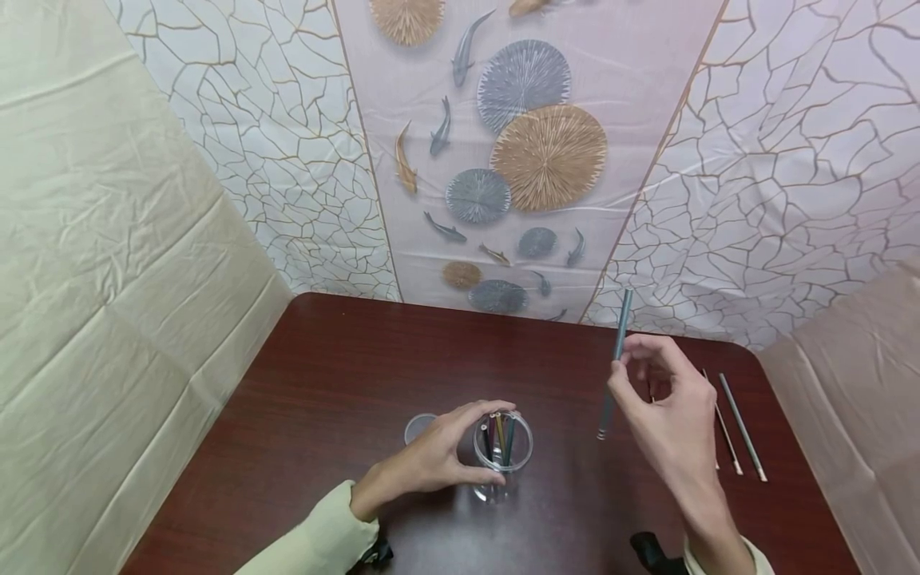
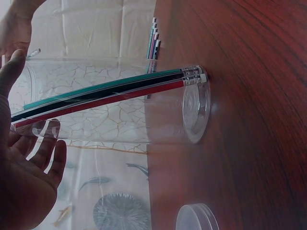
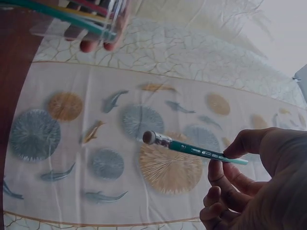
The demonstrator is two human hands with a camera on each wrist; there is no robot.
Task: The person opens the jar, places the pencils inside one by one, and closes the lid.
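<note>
My left hand (image 1: pixel 424 459) grips a clear plastic jar (image 1: pixel 531 444) near its mouth, thumb on one side and fingers round the other. Inside the jar lean several pencils (image 2: pixel 120 88), green, black and red among them, their eraser ends down at the base in the left wrist view. To the right of the jar and above the table, my right hand (image 1: pixel 679 419) pinches a green pencil (image 3: pixel 192 150) between thumb and fingertips. That pencil tilts slightly, with its metal band and eraser pointing downward and its other end up.
A round clear lid (image 1: pixel 415 426) lies left of the jar, partly behind my left hand. Several more pencils (image 1: pixel 743 427) lie side by side near the right edge of the dark wooden table (image 1: pixel 323 375). Patterned cloth (image 1: pixel 302 120) hangs behind the table.
</note>
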